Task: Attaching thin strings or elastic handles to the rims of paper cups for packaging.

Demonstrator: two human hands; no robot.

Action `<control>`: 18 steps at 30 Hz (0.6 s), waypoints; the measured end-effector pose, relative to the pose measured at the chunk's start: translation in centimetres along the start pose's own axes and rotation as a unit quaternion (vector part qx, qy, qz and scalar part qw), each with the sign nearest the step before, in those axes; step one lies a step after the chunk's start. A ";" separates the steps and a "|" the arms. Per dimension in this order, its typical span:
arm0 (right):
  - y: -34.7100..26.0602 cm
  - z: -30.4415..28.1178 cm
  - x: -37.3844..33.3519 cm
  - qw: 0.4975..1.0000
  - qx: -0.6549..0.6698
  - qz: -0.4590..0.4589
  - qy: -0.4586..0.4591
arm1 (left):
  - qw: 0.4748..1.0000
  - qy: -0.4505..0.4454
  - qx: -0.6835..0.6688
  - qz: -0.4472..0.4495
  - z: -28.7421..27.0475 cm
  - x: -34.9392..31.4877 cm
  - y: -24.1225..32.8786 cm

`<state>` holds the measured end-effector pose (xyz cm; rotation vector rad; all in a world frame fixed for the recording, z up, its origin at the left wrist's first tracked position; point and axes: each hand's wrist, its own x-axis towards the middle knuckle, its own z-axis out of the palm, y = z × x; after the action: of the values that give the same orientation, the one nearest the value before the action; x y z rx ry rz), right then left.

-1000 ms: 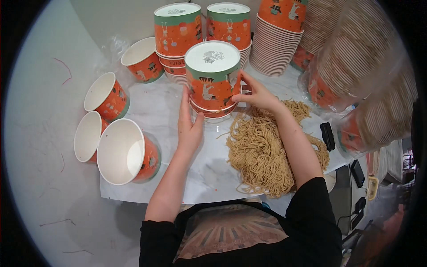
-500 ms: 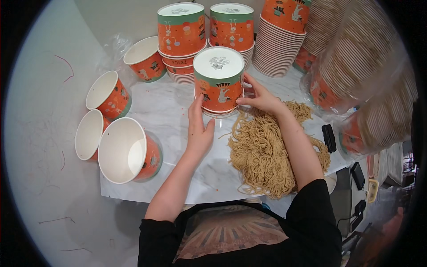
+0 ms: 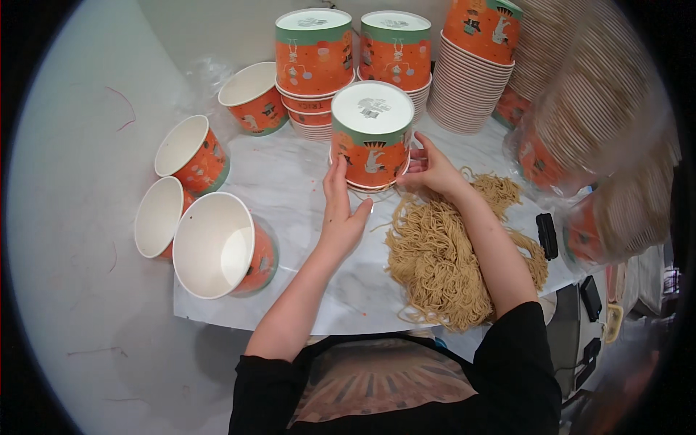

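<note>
An orange and green paper bucket [image 3: 373, 148] stands upside down on the table, its white base on top. My left hand [image 3: 342, 210] lies along its left side, fingers stretched upward against the wall and thumb held apart. My right hand [image 3: 433, 170] is at the right side, thumb by the lower rim and fingers reaching around the wall. Between them the two hands hold the bucket. A few tan strands show under the front rim. Beside my right forearm lies a loose heap of tan yarn-like strands [image 3: 438, 264].
Several open paper buckets [image 3: 214, 246] lie tilted or stand at the left. Upside-down bucket stacks [image 3: 313, 61] line the back wall, with a tall stack [image 3: 471, 83] further right. Plastic-wrapped stacks [image 3: 580, 109] crowd the right. A small black object [image 3: 547, 236] lies by the strands.
The whole view has shifted, so the scene sits farther right in the picture. The bucket keeps its place on the table, and my right fingers have shifted slightly along its side.
</note>
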<state>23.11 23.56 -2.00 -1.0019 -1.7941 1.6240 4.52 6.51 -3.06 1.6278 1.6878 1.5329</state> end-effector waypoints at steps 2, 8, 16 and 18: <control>0.2 0.2 0.1 1.000 0.017 -0.007 -0.004 | 0.999 -0.031 0.021 0.029 -0.4 0.3 -0.3; 2.4 0.2 0.5 0.970 -0.212 -0.101 0.067 | 0.995 -0.055 0.077 -0.024 -0.5 0.7 -0.9; -9.1 -1.3 -3.5 0.936 -0.180 -0.184 0.239 | 0.994 -0.047 0.095 0.003 -1.5 -1.2 0.6; -15.9 -2.8 -7.6 0.860 -0.095 -0.451 0.221 | 0.994 -0.035 0.096 -0.025 -1.7 -1.2 0.5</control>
<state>26.97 19.00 14.86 -0.4089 -1.7018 0.5883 3.74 4.62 -2.49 1.6973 1.8718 1.3091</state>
